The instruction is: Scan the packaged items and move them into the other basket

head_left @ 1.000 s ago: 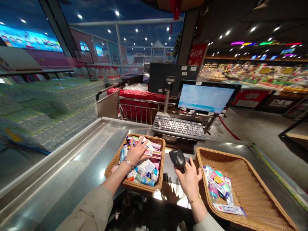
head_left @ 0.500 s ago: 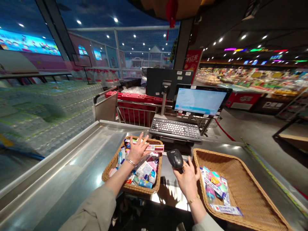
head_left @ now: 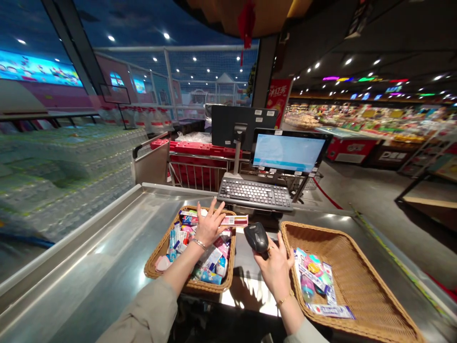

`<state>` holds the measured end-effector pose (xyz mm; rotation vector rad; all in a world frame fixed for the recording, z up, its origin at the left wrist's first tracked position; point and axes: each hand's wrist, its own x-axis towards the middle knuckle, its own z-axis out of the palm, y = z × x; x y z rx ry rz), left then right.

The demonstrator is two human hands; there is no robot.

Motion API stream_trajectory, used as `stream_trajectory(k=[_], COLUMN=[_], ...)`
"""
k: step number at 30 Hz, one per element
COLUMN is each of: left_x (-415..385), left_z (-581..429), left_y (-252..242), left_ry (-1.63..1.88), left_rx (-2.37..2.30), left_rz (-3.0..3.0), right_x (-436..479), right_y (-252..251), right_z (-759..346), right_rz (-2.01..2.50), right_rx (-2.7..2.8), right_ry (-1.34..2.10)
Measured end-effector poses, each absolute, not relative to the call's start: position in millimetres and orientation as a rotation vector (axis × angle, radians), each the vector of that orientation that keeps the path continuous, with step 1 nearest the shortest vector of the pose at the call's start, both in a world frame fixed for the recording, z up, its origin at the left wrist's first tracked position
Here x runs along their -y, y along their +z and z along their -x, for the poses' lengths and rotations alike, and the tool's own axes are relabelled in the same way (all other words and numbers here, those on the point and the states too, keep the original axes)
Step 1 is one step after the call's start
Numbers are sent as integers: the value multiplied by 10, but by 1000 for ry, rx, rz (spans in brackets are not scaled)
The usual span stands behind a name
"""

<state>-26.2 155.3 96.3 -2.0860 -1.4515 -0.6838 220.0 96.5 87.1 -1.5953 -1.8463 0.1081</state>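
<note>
My left hand (head_left: 210, 229) is over the smaller wicker basket (head_left: 149, 267), its fingers stretched across a long thin pink-and-white box (head_left: 240, 220). A barcode shows on the box, and its right end sticks out past the basket rim. The thumb's hold is partly hidden. Small packets, tubes and boxes fill this basket. In my right hand (head_left: 276, 269) is a black barcode scanner (head_left: 256, 237), its head just right of the box's end. Close to that hand stands the larger wicker basket (head_left: 364, 271), with several slim packets (head_left: 330, 311) and a small pink-and-blue bottle (head_left: 307, 288) at its left side.
Behind the baskets are a black keyboard (head_left: 255, 191) and a lit monitor (head_left: 288, 151), with a second screen's back (head_left: 243, 126) beside it. The metal counter (head_left: 117, 238) has a raised left edge. Shopping carts (head_left: 196, 166) stand beyond, and stacked bottle packs (head_left: 71, 166) at left.
The long box has slid right with my left hand, toward the scanner. My right hand keeps hold of the scanner. The whole view has shifted slightly.
</note>
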Motion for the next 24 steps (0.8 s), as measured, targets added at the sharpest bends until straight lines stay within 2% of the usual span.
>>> stream_trajectory(k=[24], left_x=[-1619], left_z=[-35], left_y=[979], left_ry=[-659], left_rx=[1443], left_rz=[2121], right_x=[-900], right_y=[990], right_z=[-2194], right_rz=[1558], right_rx=[1930], right_ry=[117])
